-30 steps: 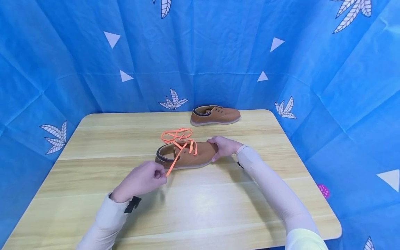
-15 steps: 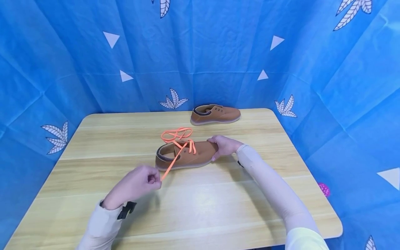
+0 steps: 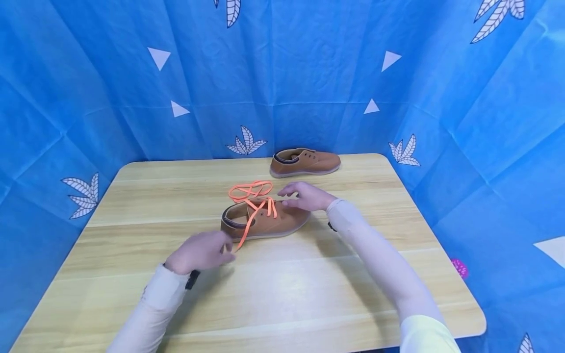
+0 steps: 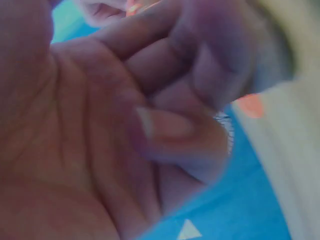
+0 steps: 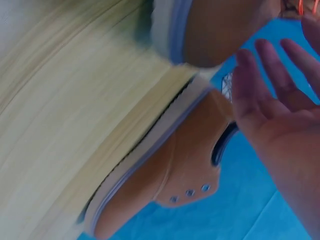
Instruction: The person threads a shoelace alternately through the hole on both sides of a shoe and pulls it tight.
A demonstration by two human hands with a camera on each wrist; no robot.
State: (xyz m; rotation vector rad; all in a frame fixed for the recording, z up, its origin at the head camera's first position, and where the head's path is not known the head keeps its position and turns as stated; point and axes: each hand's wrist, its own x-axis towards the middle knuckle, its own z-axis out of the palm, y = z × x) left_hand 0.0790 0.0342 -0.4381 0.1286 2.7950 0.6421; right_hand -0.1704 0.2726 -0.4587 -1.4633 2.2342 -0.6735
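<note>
A brown shoe (image 3: 282, 220) stands on the table with its toe to the right. An orange shoelace (image 3: 249, 228) threads through its front eyelets; one end drops slack over the near side, the other lies looped behind. My left hand (image 3: 200, 252) is just left of the near lace end, its fingers loosely bent and apparently off the lace. In the left wrist view that hand (image 4: 125, 115) is blurred, and no lace shows in the palm. My right hand (image 3: 304, 196) hovers over the toe, fingers extended. The right wrist view shows this hand (image 5: 285, 110) with nothing in it.
A second brown shoe (image 3: 304, 163), with no lace in its eyelets, stands at the table's back edge. The wooden table (image 3: 282, 304) is enclosed by a blue patterned curtain (image 3: 282, 73) at the back and sides.
My left hand drew the lace end toward me, then loosened and shifted slightly right; the lace went slack. My right hand let go of the shoe's toe and rose to the left over it.
</note>
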